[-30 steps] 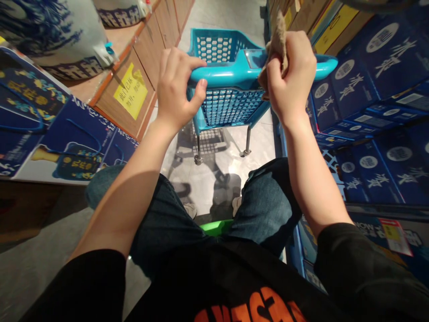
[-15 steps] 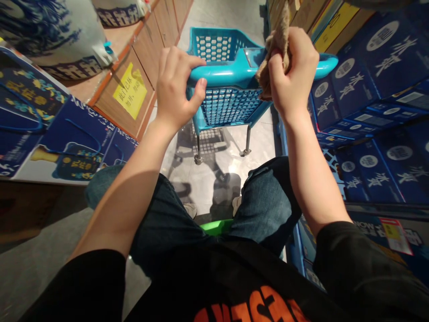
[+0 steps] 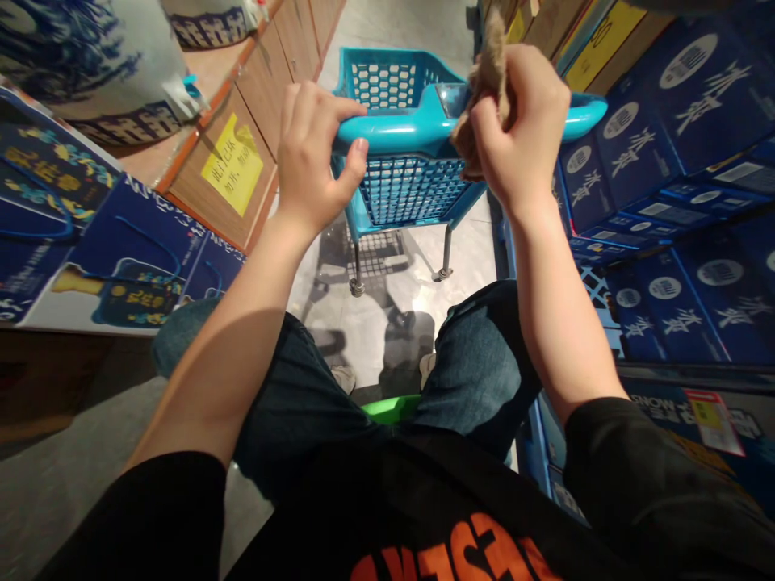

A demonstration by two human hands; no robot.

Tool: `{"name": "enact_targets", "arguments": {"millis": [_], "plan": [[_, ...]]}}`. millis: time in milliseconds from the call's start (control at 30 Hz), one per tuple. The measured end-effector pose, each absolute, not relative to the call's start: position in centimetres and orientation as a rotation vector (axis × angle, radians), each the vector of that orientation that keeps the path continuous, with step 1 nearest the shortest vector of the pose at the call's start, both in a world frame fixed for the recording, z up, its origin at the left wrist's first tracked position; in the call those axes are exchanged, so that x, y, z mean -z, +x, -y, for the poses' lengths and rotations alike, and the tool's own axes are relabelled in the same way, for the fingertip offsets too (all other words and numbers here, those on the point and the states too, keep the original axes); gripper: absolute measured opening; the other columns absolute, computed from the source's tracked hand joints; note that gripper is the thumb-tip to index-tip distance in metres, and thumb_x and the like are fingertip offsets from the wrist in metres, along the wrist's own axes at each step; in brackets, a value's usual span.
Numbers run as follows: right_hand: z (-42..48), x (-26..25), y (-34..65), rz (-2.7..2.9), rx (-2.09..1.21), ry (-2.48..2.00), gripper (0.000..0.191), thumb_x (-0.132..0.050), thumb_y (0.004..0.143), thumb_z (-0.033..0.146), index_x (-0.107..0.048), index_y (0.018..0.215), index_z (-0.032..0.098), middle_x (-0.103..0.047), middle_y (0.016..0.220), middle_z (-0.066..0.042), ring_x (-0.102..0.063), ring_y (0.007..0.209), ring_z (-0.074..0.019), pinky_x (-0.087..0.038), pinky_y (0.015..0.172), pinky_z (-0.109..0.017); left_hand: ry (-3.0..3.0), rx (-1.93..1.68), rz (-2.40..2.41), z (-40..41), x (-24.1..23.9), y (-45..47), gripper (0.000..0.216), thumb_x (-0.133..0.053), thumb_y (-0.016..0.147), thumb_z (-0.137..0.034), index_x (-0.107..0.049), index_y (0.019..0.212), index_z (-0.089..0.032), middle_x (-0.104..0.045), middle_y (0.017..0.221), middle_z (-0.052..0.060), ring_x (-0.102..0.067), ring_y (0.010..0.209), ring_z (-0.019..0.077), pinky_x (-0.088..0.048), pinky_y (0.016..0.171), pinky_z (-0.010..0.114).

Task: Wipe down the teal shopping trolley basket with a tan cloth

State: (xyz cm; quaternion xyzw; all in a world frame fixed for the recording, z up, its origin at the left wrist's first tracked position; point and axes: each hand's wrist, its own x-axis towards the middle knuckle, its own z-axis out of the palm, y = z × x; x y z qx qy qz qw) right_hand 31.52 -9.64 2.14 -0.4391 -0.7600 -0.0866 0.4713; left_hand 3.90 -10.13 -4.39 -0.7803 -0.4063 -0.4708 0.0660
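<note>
A blue plastic shopping cart [image 3: 400, 190] stands before my knees, its handlebar [image 3: 396, 133] running across the view. My left hand [image 3: 318, 153] is wrapped around the left end of that bar, thumb below and fingers over the top. In my right hand [image 3: 526, 129] a brown, crumpled cloth [image 3: 490, 68] is pinched, pressed against the bar right of its middle. Part of the cloth sticks up above my fingers and part hangs over the bar's near side. The bar's right end shows beyond my right hand.
Stacked blue cartons [image 3: 651, 137] line the right side. On the left are a wooden cabinet [image 3: 242, 161] with a yellow paper sign, a large blue-and-white jar [image 3: 109, 64] and blue gift bags [image 3: 121, 242]. A green seat edge [image 3: 393, 409] shows between my legs.
My right hand has slid a little to the left along the handlebar with the cloth. My left hand keeps its hold, and the cart stands nearly where it was.
</note>
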Motion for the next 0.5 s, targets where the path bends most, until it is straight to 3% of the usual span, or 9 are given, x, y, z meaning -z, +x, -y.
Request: {"name": "enact_targets", "arguments": {"millis": [133, 267, 367, 433, 500], "plan": [[8.6, -1.6, 31.9, 1.723, 0.306, -1.179, 0.016, -0.043, 0.090, 0.021, -0.033, 0.083, 0.032, -0.065, 0.091, -0.011, -0.061, 0.091, -0.0266, -0.045, 0.088, -0.040, -2.361, 1.353, 1.215, 10.3, 4.4, 4.0, 0.062, -0.028, 0.108, -0.076, -0.062, 0.132, -0.031, -0.067, 0.127, 0.012, -0.051, 0.121, 0.0348, -0.036, 0.110, 0.060], [11.0, -1.8, 30.0, 1.952, 0.327, -1.160, 0.008, -0.052, 0.091, 0.023, -0.054, 0.096, 0.030, -0.072, 0.111, -0.011, -0.064, 0.111, -0.0311, -0.049, 0.101, -0.046, -2.284, 1.292, 1.199, 9.9, 4.9, 3.5, 0.057, -0.027, 0.112, -0.069, -0.060, 0.134, -0.028, -0.064, 0.126, 0.009, -0.048, 0.119, 0.0297, -0.036, 0.112, 0.053], [12.8, -2.4, 29.1, 2.153, 0.175, -1.077, 0.022, -0.057, 0.092, 0.027, -0.063, 0.112, 0.035, -0.072, 0.133, -0.005, -0.062, 0.131, -0.0330, -0.051, 0.108, -0.048, -2.245, 1.254, 1.228, 9.6, 5.2, 3.2, 0.051, -0.031, 0.114, -0.066, -0.057, 0.133, -0.026, -0.061, 0.127, 0.005, -0.046, 0.121, 0.0257, -0.031, 0.119, 0.048], [12.9, -2.7, 29.5, 2.176, 0.127, -1.058, 0.025, -0.058, 0.091, 0.026, -0.064, 0.114, 0.035, -0.072, 0.134, -0.005, -0.063, 0.132, -0.0334, -0.051, 0.108, -0.049, -2.257, 1.249, 1.237, 9.5, 5.2, 3.2, 0.050, -0.032, 0.114, -0.067, -0.056, 0.132, -0.026, -0.062, 0.128, 0.005, -0.045, 0.121, 0.0253, -0.029, 0.120, 0.047], [11.9, -2.7, 30.5, 2.092, 0.170, -1.081, 0.019, -0.055, 0.090, 0.024, -0.063, 0.106, 0.032, -0.074, 0.122, -0.007, -0.066, 0.122, -0.0311, -0.052, 0.104, -0.046, -2.275, 1.269, 1.232, 9.5, 5.1, 3.4, 0.052, -0.032, 0.114, -0.068, -0.056, 0.131, -0.026, -0.063, 0.127, 0.006, -0.045, 0.121, 0.0264, -0.028, 0.119, 0.048]]}}
